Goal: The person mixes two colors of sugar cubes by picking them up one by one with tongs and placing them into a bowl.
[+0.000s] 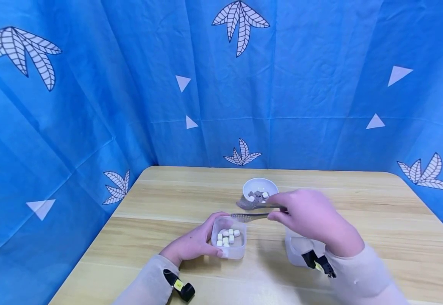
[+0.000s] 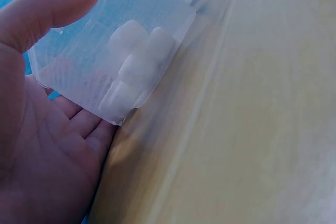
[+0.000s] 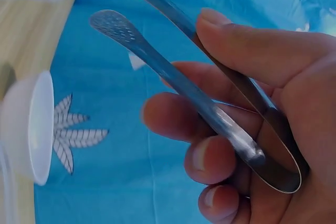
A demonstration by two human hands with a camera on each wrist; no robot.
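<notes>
My left hand [image 1: 194,243] grips a square translucent plastic container [image 1: 237,253] standing on the table, thumb on the near side and fingers round the far side. Several small white marshmallow-like pieces [image 1: 231,239] lie inside it. In my right hand [image 1: 310,216] is a pair of metal tongs [image 3: 176,82], held between thumb and fingers with its arms spread. No piece shows between its tips. One tip is over the container's far rim; the other appears in front of the white bowl [image 1: 258,184]. That bowl holds white and grey-brown pieces [image 1: 258,195].
A second translucent container [image 1: 293,250] stands on the table at the right, partly hidden under my right hand and wrist. The wooden table [image 1: 397,212] reaches back to a blue patterned curtain [image 1: 305,84], which also hangs along the left side.
</notes>
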